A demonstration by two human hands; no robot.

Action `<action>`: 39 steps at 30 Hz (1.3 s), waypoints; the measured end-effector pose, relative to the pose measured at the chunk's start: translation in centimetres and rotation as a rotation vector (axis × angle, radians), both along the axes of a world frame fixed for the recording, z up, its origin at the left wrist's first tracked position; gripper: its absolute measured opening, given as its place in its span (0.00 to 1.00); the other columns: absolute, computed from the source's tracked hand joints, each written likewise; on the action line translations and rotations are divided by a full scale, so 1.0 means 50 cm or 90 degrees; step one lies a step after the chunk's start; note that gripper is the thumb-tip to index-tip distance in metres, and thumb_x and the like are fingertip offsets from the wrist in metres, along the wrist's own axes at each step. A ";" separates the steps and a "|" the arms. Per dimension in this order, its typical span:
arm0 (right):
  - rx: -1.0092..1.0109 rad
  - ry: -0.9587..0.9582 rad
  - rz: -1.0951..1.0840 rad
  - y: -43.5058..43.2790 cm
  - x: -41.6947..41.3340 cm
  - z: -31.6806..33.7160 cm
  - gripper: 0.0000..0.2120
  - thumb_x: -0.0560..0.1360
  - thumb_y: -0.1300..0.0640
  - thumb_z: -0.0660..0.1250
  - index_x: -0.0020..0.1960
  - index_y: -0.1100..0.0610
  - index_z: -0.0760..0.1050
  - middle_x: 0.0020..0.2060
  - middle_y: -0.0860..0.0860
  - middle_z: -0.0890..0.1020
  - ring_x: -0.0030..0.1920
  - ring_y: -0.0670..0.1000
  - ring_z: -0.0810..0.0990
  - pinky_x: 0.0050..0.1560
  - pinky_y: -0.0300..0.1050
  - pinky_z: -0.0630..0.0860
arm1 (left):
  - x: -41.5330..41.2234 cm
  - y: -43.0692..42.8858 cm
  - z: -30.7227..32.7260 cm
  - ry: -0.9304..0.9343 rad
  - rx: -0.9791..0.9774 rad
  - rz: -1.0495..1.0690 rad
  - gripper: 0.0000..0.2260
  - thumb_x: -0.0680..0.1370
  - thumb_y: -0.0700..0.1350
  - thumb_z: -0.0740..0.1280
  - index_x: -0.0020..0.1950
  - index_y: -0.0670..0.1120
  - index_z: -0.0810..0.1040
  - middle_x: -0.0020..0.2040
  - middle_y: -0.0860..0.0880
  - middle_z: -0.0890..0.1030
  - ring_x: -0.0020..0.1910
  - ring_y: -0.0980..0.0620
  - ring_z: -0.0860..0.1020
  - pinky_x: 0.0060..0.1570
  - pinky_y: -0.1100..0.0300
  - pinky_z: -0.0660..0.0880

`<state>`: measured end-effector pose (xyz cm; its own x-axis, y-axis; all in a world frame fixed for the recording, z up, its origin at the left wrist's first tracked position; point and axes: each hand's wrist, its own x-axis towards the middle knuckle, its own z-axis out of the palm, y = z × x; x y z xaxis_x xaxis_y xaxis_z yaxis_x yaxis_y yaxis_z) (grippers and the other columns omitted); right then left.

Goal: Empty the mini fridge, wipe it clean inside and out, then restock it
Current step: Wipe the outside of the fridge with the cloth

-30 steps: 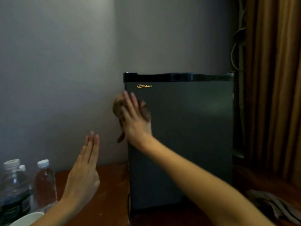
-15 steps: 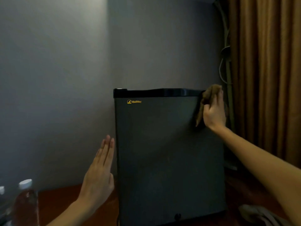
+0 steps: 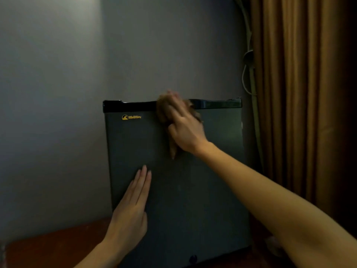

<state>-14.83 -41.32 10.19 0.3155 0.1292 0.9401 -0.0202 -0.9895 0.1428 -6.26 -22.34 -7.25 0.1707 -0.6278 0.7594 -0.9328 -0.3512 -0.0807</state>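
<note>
Dark grey mini fridge [image 3: 193, 190] with black top trim, yellow logo [image 3: 131, 117], brown cloth [image 3: 164, 111], brown-gold curtain [image 3: 301, 93], reddish-brown table [image 3: 58, 246]

The right hand [image 3: 183, 128] reaches up and forward on a nearly straight bare arm, fingers spread and blurred, palm pressed flat over a bunched brown cloth [image 3: 164, 111]. The left hand [image 3: 133, 207] is raised lower down, open and flat, fingers straight and held together pointing upward, wrist and forearm angling in from below.
</note>
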 end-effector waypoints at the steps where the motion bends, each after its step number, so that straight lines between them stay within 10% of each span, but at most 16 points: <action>1: 0.075 -0.034 -0.008 -0.038 -0.021 -0.005 0.30 0.73 0.59 0.58 0.75 0.57 0.62 0.78 0.51 0.55 0.77 0.52 0.52 0.72 0.50 0.59 | -0.002 -0.007 -0.004 -0.015 0.018 0.014 0.48 0.64 0.33 0.67 0.79 0.43 0.47 0.80 0.48 0.46 0.78 0.51 0.46 0.73 0.62 0.45; 7: 0.343 -0.157 -0.051 -0.182 -0.113 -0.063 0.31 0.79 0.61 0.55 0.78 0.55 0.48 0.79 0.50 0.46 0.78 0.48 0.43 0.77 0.45 0.42 | -0.039 -0.086 -0.011 -0.045 0.059 0.010 0.46 0.65 0.34 0.70 0.79 0.40 0.51 0.79 0.45 0.50 0.78 0.49 0.49 0.73 0.58 0.46; 12: 0.567 -0.199 0.064 -0.205 -0.129 -0.145 0.27 0.80 0.58 0.54 0.78 0.54 0.53 0.76 0.52 0.60 0.74 0.52 0.61 0.74 0.49 0.57 | -0.095 -0.160 -0.019 -0.022 0.102 -0.046 0.42 0.73 0.36 0.64 0.79 0.44 0.40 0.79 0.49 0.37 0.77 0.55 0.37 0.73 0.59 0.38; 17: 0.857 -0.120 0.136 -0.244 -0.193 -0.304 0.12 0.81 0.65 0.52 0.54 0.60 0.74 0.40 0.53 0.75 0.44 0.54 0.74 0.44 0.44 0.70 | -0.168 -0.250 -0.010 -0.075 0.141 -0.087 0.37 0.79 0.37 0.56 0.75 0.47 0.30 0.73 0.52 0.25 0.72 0.56 0.26 0.69 0.63 0.28; 27: 1.079 -0.005 0.265 -0.248 -0.219 -0.507 0.23 0.84 0.53 0.52 0.76 0.60 0.56 0.72 0.56 0.65 0.71 0.58 0.64 0.71 0.51 0.59 | -0.314 -0.505 0.017 -0.489 0.643 0.154 0.23 0.81 0.54 0.53 0.72 0.46 0.68 0.74 0.44 0.65 0.77 0.42 0.54 0.63 0.35 0.25; 39: 1.127 -0.007 0.059 -0.183 -0.199 -0.491 0.29 0.81 0.38 0.49 0.76 0.53 0.59 0.74 0.54 0.64 0.73 0.56 0.62 0.72 0.51 0.57 | -0.341 -0.496 -0.046 -0.531 0.635 0.218 0.32 0.79 0.60 0.58 0.78 0.44 0.56 0.77 0.42 0.60 0.77 0.42 0.54 0.73 0.42 0.40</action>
